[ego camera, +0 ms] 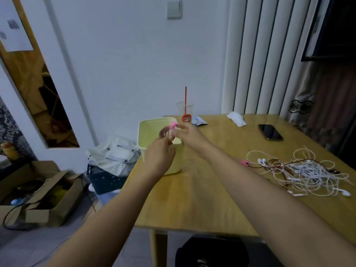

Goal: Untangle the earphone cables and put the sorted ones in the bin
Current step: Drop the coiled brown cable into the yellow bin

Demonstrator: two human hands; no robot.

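Observation:
A pale yellow bin stands at the table's far left corner. Both hands are over its opening. My left hand pinches the lower side of a coiled reddish-brown earphone cable. My right hand holds the same coil from the right, fingers at its pink end piece. The coil hangs just above the bin's inside. A tangled heap of white and reddish earphone cables lies on the table at the right, with a pink piece at its left edge.
On the wooden table behind the bin stand a clear cup with a red straw, a small packet, a white tissue and a black phone. Cardboard boxes and a basket of clothes sit on the floor left.

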